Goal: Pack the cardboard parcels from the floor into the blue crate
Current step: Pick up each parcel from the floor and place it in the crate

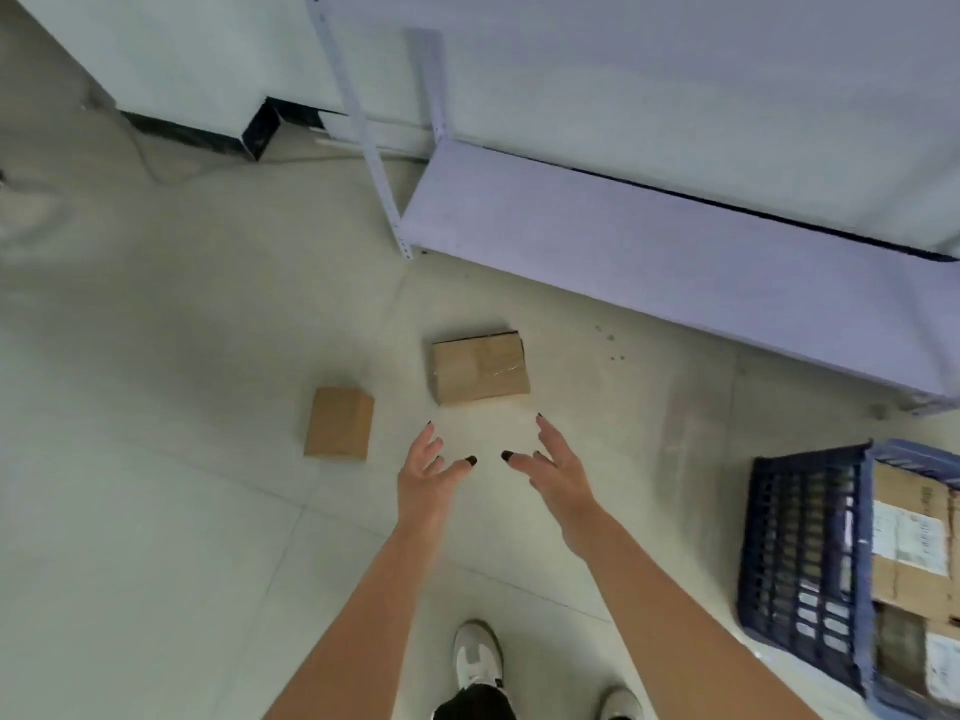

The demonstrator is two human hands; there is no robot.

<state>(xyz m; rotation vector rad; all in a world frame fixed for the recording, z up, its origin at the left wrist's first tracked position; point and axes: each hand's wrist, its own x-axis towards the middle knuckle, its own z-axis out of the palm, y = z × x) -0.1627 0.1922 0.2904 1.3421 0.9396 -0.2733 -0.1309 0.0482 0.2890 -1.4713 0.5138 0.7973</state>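
Note:
Two cardboard parcels lie on the pale tiled floor. The larger taped parcel (480,367) sits just beyond my fingertips; the smaller plain parcel (340,423) lies to its left. My left hand (428,472) and my right hand (558,467) are both stretched out with fingers spread, holding nothing, a little short of the larger parcel and on either side of it. The blue crate (802,563) stands at the lower right, with several labelled cardboard parcels (911,537) inside it.
A low pale metal shelf (649,252) with an upright post (384,184) runs across the far right, close behind the larger parcel. A white cabinet (197,59) stands at the far left. My white shoes (478,654) are at the bottom edge.

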